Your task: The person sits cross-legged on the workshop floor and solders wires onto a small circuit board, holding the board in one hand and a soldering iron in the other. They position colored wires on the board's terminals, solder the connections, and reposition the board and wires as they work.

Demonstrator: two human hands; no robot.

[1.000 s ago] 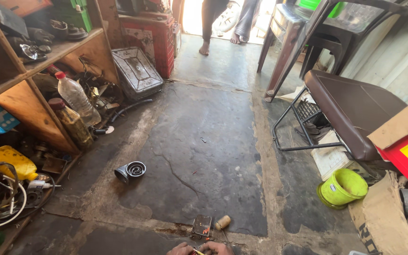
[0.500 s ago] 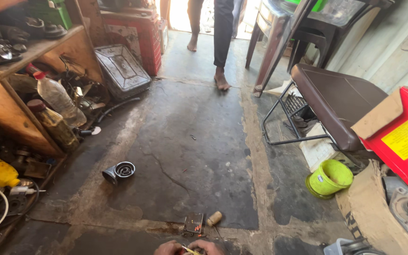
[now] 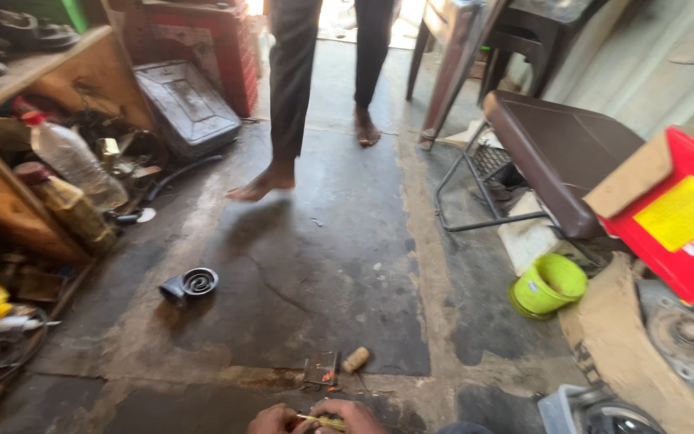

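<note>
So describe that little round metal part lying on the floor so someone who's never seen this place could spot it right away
Start at the wooden shelf unit on the left, crowded with bottles. On the dark concrete floor just right of its lower end lies a small round metal part, by itself, well ahead of the hands. Its spiral groove on the flat face sets it apart from the small cork-like cylinder nearer the hands.
</note>
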